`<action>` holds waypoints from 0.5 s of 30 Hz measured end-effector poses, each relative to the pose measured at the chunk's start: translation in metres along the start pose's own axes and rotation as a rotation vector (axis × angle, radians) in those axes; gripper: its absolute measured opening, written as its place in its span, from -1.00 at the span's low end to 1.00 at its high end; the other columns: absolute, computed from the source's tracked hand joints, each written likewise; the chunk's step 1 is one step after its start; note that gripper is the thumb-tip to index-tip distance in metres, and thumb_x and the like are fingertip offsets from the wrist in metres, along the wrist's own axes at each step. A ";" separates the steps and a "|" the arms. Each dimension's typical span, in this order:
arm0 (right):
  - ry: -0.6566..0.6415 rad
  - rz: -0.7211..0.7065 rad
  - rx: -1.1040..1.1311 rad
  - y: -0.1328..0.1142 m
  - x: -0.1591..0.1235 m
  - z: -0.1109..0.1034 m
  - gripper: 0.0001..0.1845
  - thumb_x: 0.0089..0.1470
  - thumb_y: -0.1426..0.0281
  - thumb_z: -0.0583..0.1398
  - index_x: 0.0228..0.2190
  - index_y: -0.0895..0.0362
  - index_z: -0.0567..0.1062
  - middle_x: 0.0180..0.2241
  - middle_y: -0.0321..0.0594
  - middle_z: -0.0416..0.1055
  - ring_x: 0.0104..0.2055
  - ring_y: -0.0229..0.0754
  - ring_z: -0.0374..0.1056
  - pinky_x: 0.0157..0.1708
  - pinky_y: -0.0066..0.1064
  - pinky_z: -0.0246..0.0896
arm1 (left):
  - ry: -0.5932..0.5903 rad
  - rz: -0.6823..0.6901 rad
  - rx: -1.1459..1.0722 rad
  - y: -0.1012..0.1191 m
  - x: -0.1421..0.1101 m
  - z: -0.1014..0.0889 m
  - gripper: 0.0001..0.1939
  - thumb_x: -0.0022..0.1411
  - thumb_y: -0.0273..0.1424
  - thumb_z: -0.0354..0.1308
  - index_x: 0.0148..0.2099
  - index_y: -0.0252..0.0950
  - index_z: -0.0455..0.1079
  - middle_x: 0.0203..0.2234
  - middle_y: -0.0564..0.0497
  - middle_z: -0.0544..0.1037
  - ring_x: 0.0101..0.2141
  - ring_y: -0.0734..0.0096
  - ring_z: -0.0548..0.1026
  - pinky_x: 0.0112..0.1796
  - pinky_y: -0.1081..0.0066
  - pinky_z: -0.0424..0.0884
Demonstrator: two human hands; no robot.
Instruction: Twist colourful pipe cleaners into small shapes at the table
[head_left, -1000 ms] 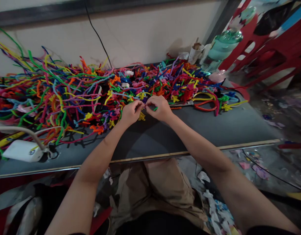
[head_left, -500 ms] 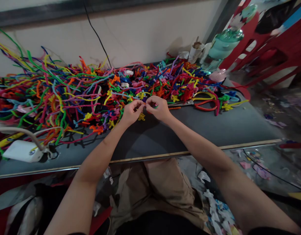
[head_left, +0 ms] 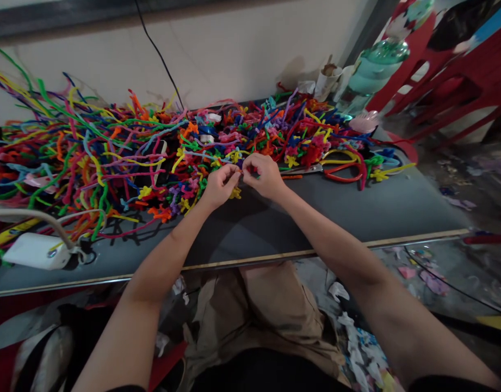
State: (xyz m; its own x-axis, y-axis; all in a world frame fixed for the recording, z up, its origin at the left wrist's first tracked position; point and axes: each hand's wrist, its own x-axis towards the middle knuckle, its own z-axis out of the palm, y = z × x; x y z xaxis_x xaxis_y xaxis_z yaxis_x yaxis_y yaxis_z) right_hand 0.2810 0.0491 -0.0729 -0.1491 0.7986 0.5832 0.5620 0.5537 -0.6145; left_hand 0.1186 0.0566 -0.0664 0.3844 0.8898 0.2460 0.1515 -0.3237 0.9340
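Observation:
Both hands meet over the front edge of a heap of coloured pipe cleaners (head_left: 131, 141). My left hand (head_left: 221, 187) is closed in a pinch, thumb against forefinger. Its fingertips almost touch those of my right hand (head_left: 263, 175), which is pinched too. Between them shows a tiny orange-red bit of pipe cleaner (head_left: 241, 171), mostly hidden by the fingers. A yellow pipe-cleaner flower (head_left: 235, 193) lies just below the fingertips. To the right of my right hand are scissors (head_left: 343, 173) with red-orange handles, and a short orange pipe cleaner (head_left: 291, 177).
A white power adapter (head_left: 38, 251) with a cable sits at the table's left front. Along the wall stand a paper cup (head_left: 327, 83) and a green translucent bottle (head_left: 375, 71). Red chairs (head_left: 470, 92) are at right. Scraps (head_left: 435, 283) litter the floor beyond the table edge (head_left: 417, 236).
The hands stay pinched together in nearly the same place, with only slight finger movement. The view has shifted a little.

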 end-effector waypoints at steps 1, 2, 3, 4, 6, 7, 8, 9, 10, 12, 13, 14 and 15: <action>0.006 0.000 0.002 0.000 0.000 0.000 -0.93 -0.02 0.47 0.13 -0.50 0.10 0.37 -0.43 -0.23 0.41 -0.37 -0.20 0.28 -0.23 -0.30 0.16 | -0.008 -0.009 -0.022 0.000 0.001 0.000 -0.83 0.17 -0.30 0.19 -0.33 -0.30 0.37 -0.61 0.11 0.34 -0.57 0.54 0.29 -0.48 0.51 0.22; 0.014 0.000 0.007 0.000 0.001 0.000 -0.93 -0.02 0.47 0.13 -0.51 0.10 0.36 -0.43 -0.22 0.41 -0.37 -0.20 0.28 -0.24 -0.30 0.17 | -0.018 -0.018 -0.039 0.000 0.001 0.000 -0.84 0.17 -0.30 0.20 -0.34 -0.30 0.37 -0.62 0.11 0.34 -0.58 0.55 0.28 -0.49 0.51 0.21; 0.022 0.001 0.013 0.001 0.001 0.000 -0.92 -0.02 0.47 0.13 -0.52 0.10 0.36 -0.44 -0.23 0.41 -0.38 -0.20 0.28 -0.24 -0.31 0.18 | -0.028 -0.025 -0.054 0.000 0.002 -0.001 -0.84 0.16 -0.30 0.20 -0.34 -0.30 0.37 -0.63 0.11 0.33 -0.58 0.55 0.27 -0.50 0.51 0.20; 0.029 0.001 0.020 0.001 0.001 -0.001 -0.92 -0.02 0.47 0.13 -0.52 0.10 0.36 -0.45 -0.23 0.41 -0.38 -0.20 0.28 -0.26 -0.32 0.18 | -0.038 -0.027 -0.063 -0.001 0.003 -0.002 -0.84 0.16 -0.30 0.20 -0.35 -0.30 0.37 -0.63 0.11 0.33 -0.59 0.56 0.26 -0.51 0.51 0.20; 0.033 0.000 0.048 0.001 0.002 -0.002 -0.91 -0.01 0.46 0.13 -0.53 0.10 0.37 -0.46 -0.23 0.42 -0.39 -0.21 0.28 -0.29 -0.33 0.19 | -0.040 -0.009 -0.062 -0.004 0.004 -0.004 -0.83 0.15 -0.29 0.20 -0.34 -0.30 0.37 -0.63 0.10 0.33 -0.59 0.56 0.26 -0.52 0.51 0.19; 0.027 0.000 0.071 0.001 0.002 -0.003 -0.90 0.01 0.45 0.12 -0.52 0.10 0.38 -0.46 -0.23 0.42 -0.39 -0.21 0.29 -0.31 -0.34 0.19 | -0.029 0.006 -0.049 -0.007 0.004 -0.005 -0.82 0.14 -0.28 0.20 -0.33 -0.30 0.37 -0.62 0.10 0.34 -0.58 0.56 0.27 -0.51 0.51 0.20; 0.018 -0.001 0.094 0.001 0.002 -0.004 -0.89 0.03 0.43 0.12 -0.51 0.10 0.40 -0.45 -0.22 0.43 -0.39 -0.21 0.30 -0.31 -0.34 0.20 | -0.012 0.023 -0.025 -0.009 0.005 -0.006 -0.81 0.14 -0.28 0.20 -0.32 -0.30 0.37 -0.60 0.09 0.35 -0.57 0.55 0.27 -0.51 0.51 0.21; 0.008 -0.002 0.114 0.000 0.002 -0.006 -0.89 0.05 0.40 0.12 -0.49 0.10 0.42 -0.44 -0.22 0.45 -0.37 -0.20 0.32 -0.31 -0.34 0.21 | 0.009 0.036 0.008 -0.011 0.005 -0.007 -0.81 0.13 -0.27 0.20 -0.32 -0.30 0.37 -0.59 0.09 0.36 -0.56 0.54 0.28 -0.50 0.51 0.22; -0.004 -0.002 0.128 0.000 0.002 -0.007 -0.88 0.06 0.37 0.14 -0.47 0.09 0.44 -0.42 -0.21 0.46 -0.35 -0.19 0.33 -0.31 -0.34 0.21 | 0.029 0.045 0.047 -0.012 0.005 -0.008 -0.81 0.14 -0.27 0.20 -0.31 -0.30 0.37 -0.57 0.08 0.37 -0.54 0.53 0.29 -0.49 0.51 0.23; -0.026 -0.005 0.130 0.000 0.001 -0.009 -0.89 0.06 0.33 0.16 -0.45 0.08 0.46 -0.40 -0.22 0.48 -0.34 -0.19 0.33 -0.32 -0.34 0.21 | 0.047 0.054 0.120 -0.013 0.004 -0.008 -0.82 0.15 -0.28 0.17 -0.31 -0.30 0.38 -0.54 0.06 0.39 -0.51 0.51 0.32 -0.46 0.51 0.25; -0.035 -0.011 0.121 0.000 0.001 -0.009 -0.89 0.05 0.33 0.18 -0.46 0.07 0.46 -0.40 -0.23 0.48 -0.36 -0.19 0.33 -0.33 -0.34 0.21 | 0.047 0.061 0.150 -0.012 0.004 -0.008 -0.84 0.15 -0.30 0.15 -0.31 -0.30 0.38 -0.53 0.05 0.40 -0.50 0.50 0.33 -0.45 0.51 0.26; -0.043 -0.018 0.110 0.001 0.001 -0.009 -0.90 0.04 0.34 0.18 -0.47 0.07 0.45 -0.42 -0.23 0.47 -0.37 -0.20 0.32 -0.34 -0.34 0.20 | 0.040 0.070 0.173 -0.011 0.003 -0.008 -0.85 0.15 -0.31 0.14 -0.31 -0.31 0.38 -0.53 0.05 0.41 -0.49 0.50 0.34 -0.44 0.51 0.26; -0.047 -0.023 0.096 0.000 0.001 -0.008 -0.90 0.04 0.36 0.18 -0.49 0.08 0.44 -0.43 -0.24 0.46 -0.39 -0.21 0.31 -0.33 -0.33 0.20 | 0.031 0.082 0.191 -0.010 0.003 -0.007 -0.86 0.14 -0.33 0.13 -0.32 -0.31 0.38 -0.52 0.05 0.42 -0.48 0.50 0.35 -0.43 0.51 0.27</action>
State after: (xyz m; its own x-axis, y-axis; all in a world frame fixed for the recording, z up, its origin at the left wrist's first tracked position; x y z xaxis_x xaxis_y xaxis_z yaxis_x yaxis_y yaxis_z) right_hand 0.2874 0.0481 -0.0687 -0.2001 0.7941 0.5740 0.4773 0.5906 -0.6507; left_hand 0.1116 0.0646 -0.0727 0.3748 0.8663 0.3302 0.2919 -0.4483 0.8449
